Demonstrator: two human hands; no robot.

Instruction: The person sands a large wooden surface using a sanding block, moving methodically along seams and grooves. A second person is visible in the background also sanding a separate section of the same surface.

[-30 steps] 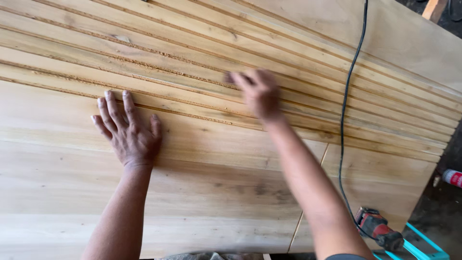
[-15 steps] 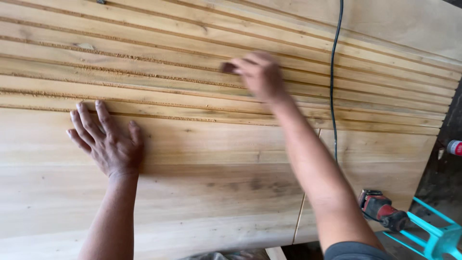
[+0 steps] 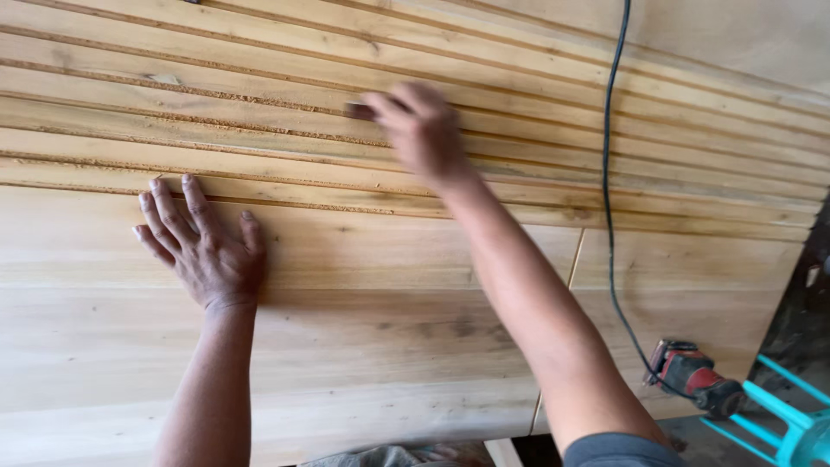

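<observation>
On the grooved upper half of the wooden panel [image 3: 372, 346], a small dark block [image 3: 360, 111] is being gripped by the blurred right hand [image 3: 421, 130], fingers curled around it. Nearer the panel's left edge, the left hand [image 3: 201, 246] is being pressed flat, fingers spread.
</observation>
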